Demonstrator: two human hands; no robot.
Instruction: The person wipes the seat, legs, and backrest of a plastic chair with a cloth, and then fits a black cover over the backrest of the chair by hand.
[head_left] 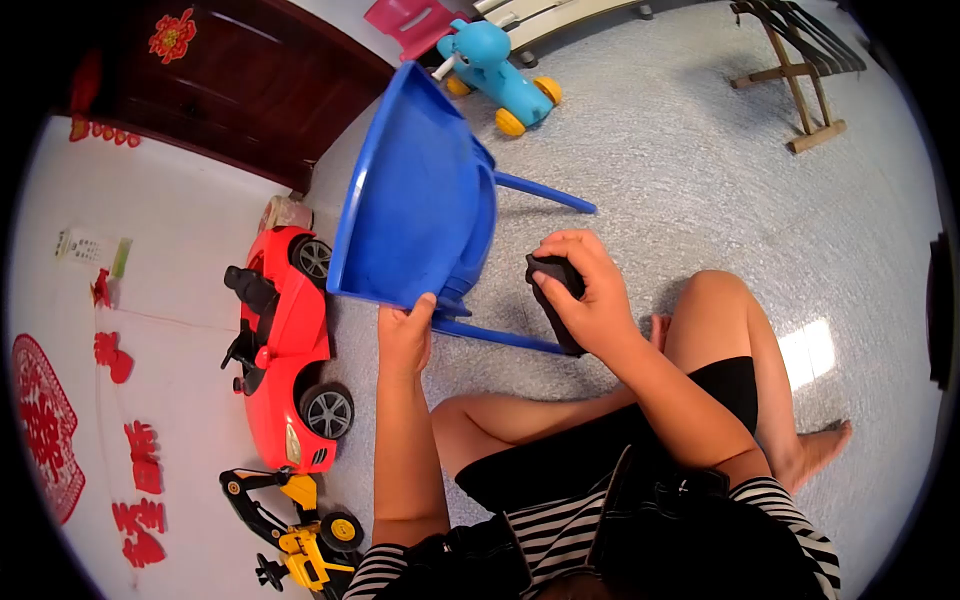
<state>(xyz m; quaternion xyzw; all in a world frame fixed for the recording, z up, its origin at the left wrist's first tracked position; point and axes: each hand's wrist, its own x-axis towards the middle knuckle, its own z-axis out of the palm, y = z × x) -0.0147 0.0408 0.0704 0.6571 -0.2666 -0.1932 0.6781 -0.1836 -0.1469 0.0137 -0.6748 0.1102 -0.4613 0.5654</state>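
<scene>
A blue plastic chair (410,190) is tipped over in front of me, two of its legs pointing to the right. My left hand (405,335) grips its near edge, thumb on top. In my right hand (590,290) is a black cloth (558,300) shaped like a sock, pinched between thumb and fingers. The cloth hangs down to the tip of the nearer chair leg (505,336); whether it covers that tip I cannot tell.
Along the left wall stand a red toy car (285,360) and a yellow toy excavator (305,545). A blue ride-on toy (495,75) with yellow wheels and a pink chair (410,25) are beyond. A folding wooden stool (795,70) stands far right. My crossed legs are on the grey floor.
</scene>
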